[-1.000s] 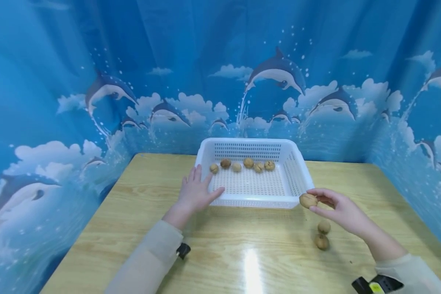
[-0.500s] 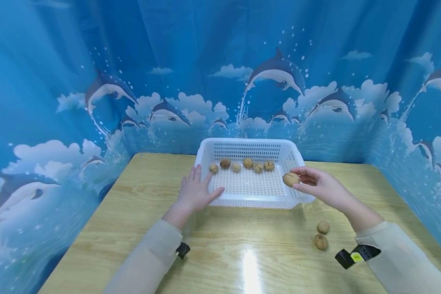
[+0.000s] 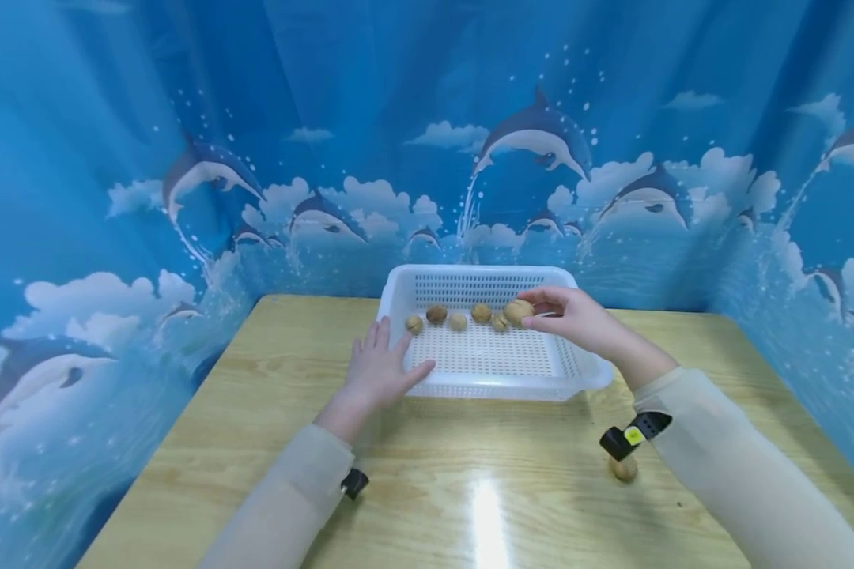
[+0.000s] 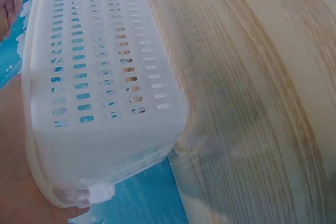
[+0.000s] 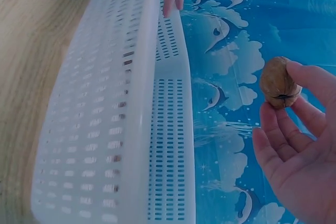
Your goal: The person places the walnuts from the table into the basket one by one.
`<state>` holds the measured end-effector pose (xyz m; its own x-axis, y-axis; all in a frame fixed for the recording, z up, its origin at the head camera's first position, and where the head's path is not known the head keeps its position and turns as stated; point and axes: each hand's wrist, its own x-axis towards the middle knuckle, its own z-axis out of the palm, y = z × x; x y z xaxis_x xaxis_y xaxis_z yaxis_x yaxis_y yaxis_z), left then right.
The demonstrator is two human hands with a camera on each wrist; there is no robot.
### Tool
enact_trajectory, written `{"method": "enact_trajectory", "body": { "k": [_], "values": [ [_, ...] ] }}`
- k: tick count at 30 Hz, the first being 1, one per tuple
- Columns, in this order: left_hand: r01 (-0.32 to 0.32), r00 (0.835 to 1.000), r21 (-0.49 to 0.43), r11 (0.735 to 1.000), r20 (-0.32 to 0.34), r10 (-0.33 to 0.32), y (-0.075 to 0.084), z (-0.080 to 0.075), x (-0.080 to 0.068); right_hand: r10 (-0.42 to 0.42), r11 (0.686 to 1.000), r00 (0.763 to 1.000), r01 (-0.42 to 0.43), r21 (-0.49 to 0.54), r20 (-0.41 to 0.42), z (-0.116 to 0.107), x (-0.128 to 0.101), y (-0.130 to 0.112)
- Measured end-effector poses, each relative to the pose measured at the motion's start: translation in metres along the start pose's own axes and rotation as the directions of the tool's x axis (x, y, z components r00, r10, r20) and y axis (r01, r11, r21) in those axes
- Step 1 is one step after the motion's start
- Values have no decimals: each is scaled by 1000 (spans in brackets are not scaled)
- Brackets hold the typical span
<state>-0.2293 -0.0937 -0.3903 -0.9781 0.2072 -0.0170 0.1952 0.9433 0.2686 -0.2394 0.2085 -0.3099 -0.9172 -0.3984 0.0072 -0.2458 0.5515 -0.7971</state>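
A white perforated plastic basket stands at the back of the table. My left hand rests on its left rim with fingers spread; in the left wrist view that hand shows beside the basket's end wall. My right hand pinches a walnut between thumb and fingertips, over the right part of the basket. The right wrist view shows this walnut with a dark crack at one end. Several other walnuts lie in a loose row inside, towards the back.
One walnut lies on the wooden table, partly covered by the black wrist camera on the right sleeve. A blue dolphin-print curtain hangs close behind the basket and along both sides.
My right hand has carried the walnut left and away from me, from the basket's front right corner to over its inside. The right forearm now covers one table walnut. My left hand stays put.
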Motion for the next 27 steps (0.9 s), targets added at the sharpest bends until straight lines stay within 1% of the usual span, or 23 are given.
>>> {"method": "enact_trajectory", "body": {
  "k": [2,6,11,17,22,24,27],
  "values": [
    [2,1000,2,1000,3,-2,-1,0,-1,-5,1000,1000,5,7,3,1,7,-2],
    [-1,1000,3,1000,-2,1,-2,1,-1,-11,1000,1000,11,-13,5,2,20,-5],
    [-13,1000,-1,1000,-5,13,-1,3,-1,-22,999,999,23,-41,41,1,36,-7],
    [-15,1000,4,1000,-12,15,-3,4,1,7,996,997,-1,-85,73,-1,61,-3],
    [-19,1000,14,1000,-11,20,-3,4,1,36,993,996,-27,-113,76,0,78,-2],
    [-21,1000,17,1000,-6,21,-3,4,1,55,993,996,-48,-105,67,1,83,-1],
    [-15,1000,20,1000,-4,15,-3,3,2,62,995,997,-57,-88,52,2,92,0]
  ]
}}
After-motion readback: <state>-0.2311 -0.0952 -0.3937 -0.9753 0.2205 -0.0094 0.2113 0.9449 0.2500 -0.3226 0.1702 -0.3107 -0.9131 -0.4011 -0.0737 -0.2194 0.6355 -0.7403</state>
